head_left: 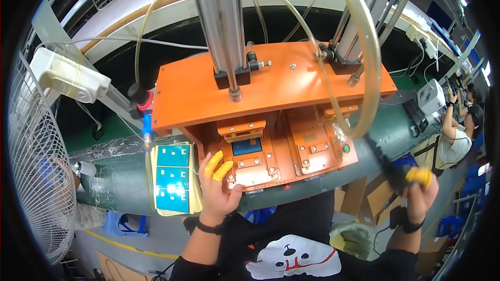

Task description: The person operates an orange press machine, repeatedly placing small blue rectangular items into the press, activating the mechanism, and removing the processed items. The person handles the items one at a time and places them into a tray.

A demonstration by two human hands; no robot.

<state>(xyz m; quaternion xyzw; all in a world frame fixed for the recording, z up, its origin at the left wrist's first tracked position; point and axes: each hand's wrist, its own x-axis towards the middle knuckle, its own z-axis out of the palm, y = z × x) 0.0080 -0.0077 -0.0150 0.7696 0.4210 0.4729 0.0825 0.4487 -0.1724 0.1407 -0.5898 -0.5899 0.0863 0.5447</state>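
Left hand [220, 190]: we rest it open on the orange fixture [250, 164] — fingers beside the blue panel [247, 146].
Right hand [420, 191]: closed on a dark tool [391, 165], well right.
Sheets [172, 178]: just left.

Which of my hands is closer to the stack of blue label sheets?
Left. Your left hand rests on the orange fixture right beside the stack of blue label sheets; your right hand is raised far off on the opposite side, past the fixture.

The left hand [219, 187] reached forward with yellow-capped fingers [217, 165] extended and loosely spread, while the right hand [419, 192] was raised aside, fist closed.
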